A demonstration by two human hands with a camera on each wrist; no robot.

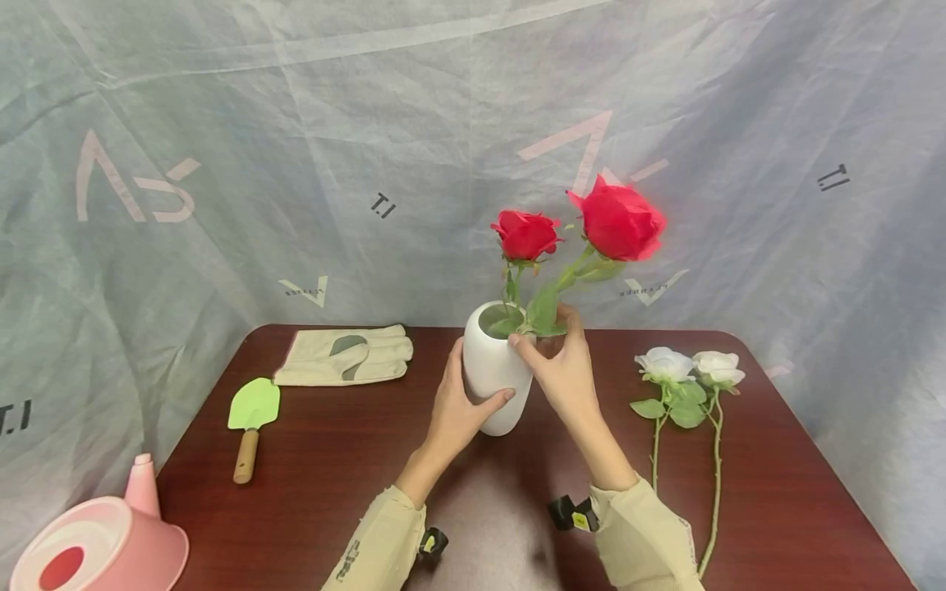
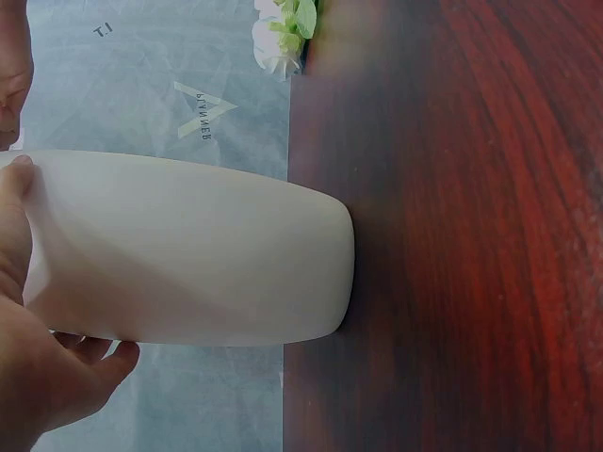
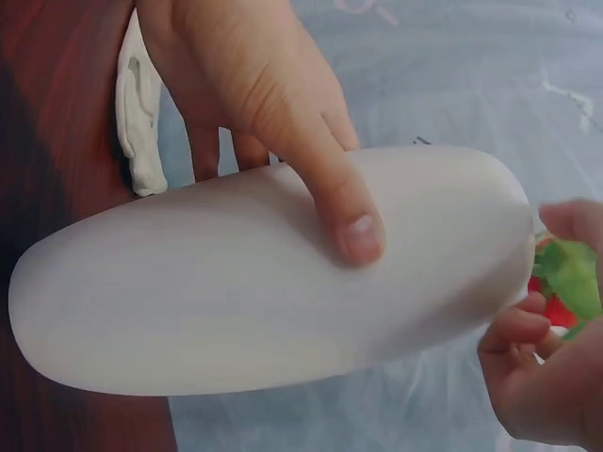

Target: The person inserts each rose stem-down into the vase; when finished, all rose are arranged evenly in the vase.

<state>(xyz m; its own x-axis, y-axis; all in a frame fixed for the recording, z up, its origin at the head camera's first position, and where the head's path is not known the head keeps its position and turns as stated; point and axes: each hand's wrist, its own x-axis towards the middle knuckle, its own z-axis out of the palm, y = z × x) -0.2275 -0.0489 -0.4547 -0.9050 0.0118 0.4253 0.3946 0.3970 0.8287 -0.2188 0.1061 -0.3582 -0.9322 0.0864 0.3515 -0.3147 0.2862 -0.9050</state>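
A white vase [image 1: 491, 373] stands at the middle of the table. My left hand [image 1: 451, 410] grips its body, thumb across the front and fingers round the side. At the rim, my right hand [image 1: 567, 369] pinches the stem of a large red rose [image 1: 621, 220], whose bloom leans to the right above the vase. A smaller red rose [image 1: 526, 236] rises from the vase's mouth. Green leaves [image 1: 543, 310] hide part of the rim and the right fingertips. In the right wrist view, curled right fingers [image 3: 520, 325] sit close to the rim.
Two white roses [image 1: 665, 364] lie on the right of the table [image 1: 769, 476]. To the left are a pale work glove [image 1: 310, 355], a green trowel [image 1: 254, 404] with a wooden handle, and a pink watering can [image 1: 151, 546]. Grey sheeting [image 1: 414, 123] hangs behind.
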